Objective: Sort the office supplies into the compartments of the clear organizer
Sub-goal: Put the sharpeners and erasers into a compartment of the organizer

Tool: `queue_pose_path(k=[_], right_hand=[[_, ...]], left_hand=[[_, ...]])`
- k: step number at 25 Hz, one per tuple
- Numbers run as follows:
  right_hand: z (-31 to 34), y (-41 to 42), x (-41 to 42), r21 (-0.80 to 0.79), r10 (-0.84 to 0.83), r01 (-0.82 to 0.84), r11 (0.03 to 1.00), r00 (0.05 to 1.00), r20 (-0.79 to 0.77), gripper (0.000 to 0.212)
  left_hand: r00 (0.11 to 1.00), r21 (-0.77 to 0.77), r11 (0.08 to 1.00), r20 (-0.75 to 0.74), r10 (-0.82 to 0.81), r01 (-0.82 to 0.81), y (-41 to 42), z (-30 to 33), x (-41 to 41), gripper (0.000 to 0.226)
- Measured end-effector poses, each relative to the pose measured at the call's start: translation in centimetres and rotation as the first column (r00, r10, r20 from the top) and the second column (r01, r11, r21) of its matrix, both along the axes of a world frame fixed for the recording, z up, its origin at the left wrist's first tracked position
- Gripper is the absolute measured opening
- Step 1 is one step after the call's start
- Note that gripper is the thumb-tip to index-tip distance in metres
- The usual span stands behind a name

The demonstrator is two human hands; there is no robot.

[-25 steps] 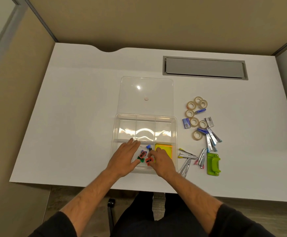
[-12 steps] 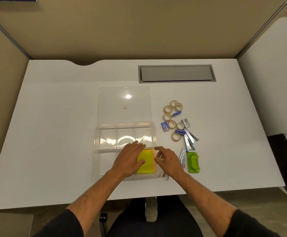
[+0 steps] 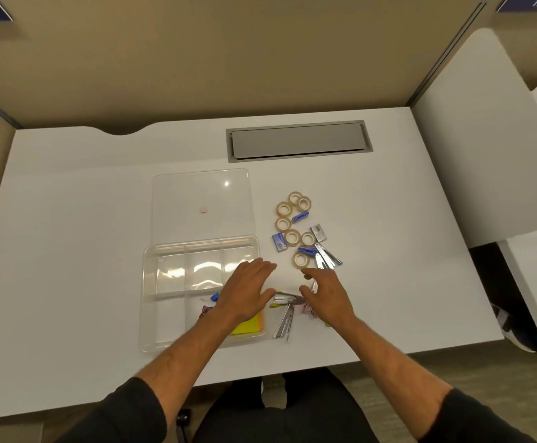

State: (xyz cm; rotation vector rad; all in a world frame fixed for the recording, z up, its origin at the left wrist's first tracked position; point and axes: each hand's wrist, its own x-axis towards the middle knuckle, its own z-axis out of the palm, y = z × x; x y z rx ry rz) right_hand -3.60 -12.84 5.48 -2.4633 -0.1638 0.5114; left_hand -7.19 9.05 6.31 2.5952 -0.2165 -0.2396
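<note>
The clear organizer [image 3: 152, 302] sits at the desk's front centre. Yellow sticky notes [image 3: 248, 326] lie in its front right compartment and small coloured binder clips [image 3: 208, 306] in the front middle one. My left hand [image 3: 244, 290] hovers open over the organizer's right edge, holding nothing. My right hand [image 3: 326, 294] is spread open just right of it, above silver staple removers [image 3: 284, 314]. Tape rolls [image 3: 292, 219], blue staple boxes [image 3: 279, 242] and more staple removers [image 3: 326, 257] lie scattered further back on the right.
The organizer's clear lid [image 3: 200, 203] lies flat behind it. A grey cable hatch [image 3: 297, 140] is set into the white desk [image 3: 69, 219] at the back. Tan partition walls enclose the desk; another white desk [image 3: 484, 171] stands to the right.
Both hands have left the binder clips in the organizer and moved right, toward the loose staple removers. The view has shifted, so the green hole punch is hidden behind my right hand.
</note>
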Motion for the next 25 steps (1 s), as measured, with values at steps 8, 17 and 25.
queue_pose_path(k=[8, 17, 25], right_hand=[[-0.8, -2.5, 5.6, -0.122, 0.231, -0.227, 0.966, 0.973, 0.018, 0.062], [-3.6, -2.9, 11.2, -0.189, 0.246, -0.248, 0.950, 0.969, -0.037, 0.047], [-4.4, -1.8, 13.4, -0.137, 0.152, -0.157, 0.978, 0.987, -0.047, 0.027]], left_hand=[[0.984, 0.170, 0.985, -0.175, 0.025, 0.006, -1.9, -1.1, 5.1, 0.077], [0.965, 0.273, 0.961, -0.260, 0.027, 0.046, -2.4, -4.4, 10.9, 0.078], [0.962, 0.241, 0.970, -0.271, 0.026, 0.041, -3.1, -6.6, 14.3, 0.064]])
